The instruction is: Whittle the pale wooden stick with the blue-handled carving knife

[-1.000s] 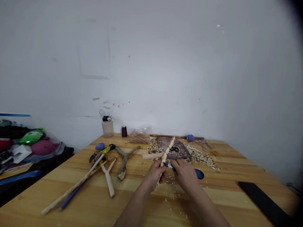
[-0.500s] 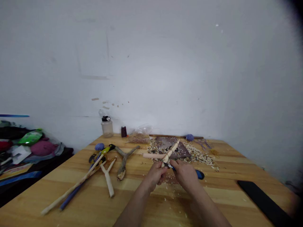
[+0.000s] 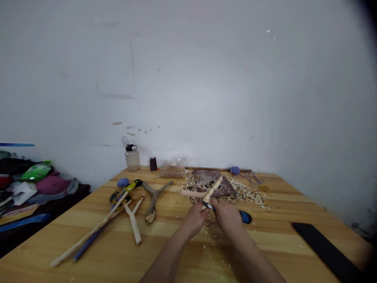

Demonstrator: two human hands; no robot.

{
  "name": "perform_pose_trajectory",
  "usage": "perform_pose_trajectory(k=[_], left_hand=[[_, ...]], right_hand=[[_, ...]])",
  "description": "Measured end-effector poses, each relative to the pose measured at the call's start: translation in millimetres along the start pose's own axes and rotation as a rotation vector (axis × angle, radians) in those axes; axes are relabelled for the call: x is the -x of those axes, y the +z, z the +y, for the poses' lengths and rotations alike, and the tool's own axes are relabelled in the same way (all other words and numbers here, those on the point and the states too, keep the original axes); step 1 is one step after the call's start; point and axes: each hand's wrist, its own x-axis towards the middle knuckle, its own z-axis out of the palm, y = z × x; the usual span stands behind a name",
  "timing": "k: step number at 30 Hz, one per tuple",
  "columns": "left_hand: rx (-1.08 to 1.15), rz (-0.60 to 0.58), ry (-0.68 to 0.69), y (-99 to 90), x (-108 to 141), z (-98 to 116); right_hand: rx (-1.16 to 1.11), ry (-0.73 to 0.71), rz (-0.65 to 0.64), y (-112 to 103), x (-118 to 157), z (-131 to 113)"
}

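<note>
Pale bare wood: the forked stick (image 3: 212,190) is held up on the near side of the brown sheet (image 3: 200,175), overlapping it in view. Left hand (image 3: 196,218) grips the stem's near end; right hand (image 3: 227,216) is wrapped around the blue-handled knife (image 3: 246,217), blade at the wood just beside the left hand. Looks like whittling. I'd hold the blade at a shallow angle, take thin slices, lock the left wrist, and stroke away from the left hand, toward the sheet. Go lighter near the fork; grain likely turns there. Long axis slants away and rightward, carved tip toward the sheet; the smoother side prong points left, past the sheet's left edge.
</note>
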Motion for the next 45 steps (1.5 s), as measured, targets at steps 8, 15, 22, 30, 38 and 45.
perform_pose_trajectory(k=[8,15,22,30,38,45], left_hand=[[0.177,0.037,-0.138,9.6,1,2],[0.394,-0.168,-0.308,3.4,10,13],[0.549,-0.193,-0.25,-3.6,9,14],[0.567,-0.23,-0.244,-7.0,9,15],[0.574,-0.273,-0.263,-8.9,10,18],[0.573,-0.289,-0.257,-9.7,10,14]], right_hand=[[-0.163,0.062,0.004,7,-2,-4],[-0.85,0.034,0.024,26,-9,4],[-1.068,0.196,0.089,17,-11,21],[-1.064,0.007,0.044,-8,1,16],[-0.695,-0.08,0.106,-10,1,12],[-0.636,-0.079,0.073,-10,2,11]])
